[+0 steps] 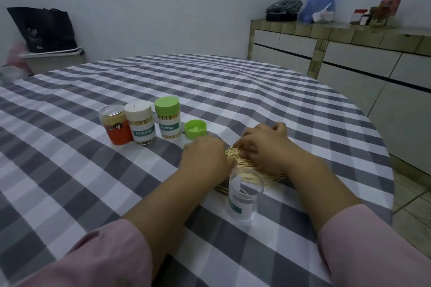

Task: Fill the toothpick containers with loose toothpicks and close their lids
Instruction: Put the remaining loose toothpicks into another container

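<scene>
Hands — left hand, right hand — palm-down on toothpicks.

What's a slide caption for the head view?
Both hands gather loose toothpicks beside an open container; three closed ones behind.

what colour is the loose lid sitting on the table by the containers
Bright green; the loose lid shows best in the head view.

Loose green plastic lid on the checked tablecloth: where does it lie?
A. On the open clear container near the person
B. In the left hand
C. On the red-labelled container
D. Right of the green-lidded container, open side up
D: the loose green plastic lid lies open side up on the tablecloth, just right of the green-lidded container, while the open clear container stands uncapped.
</scene>
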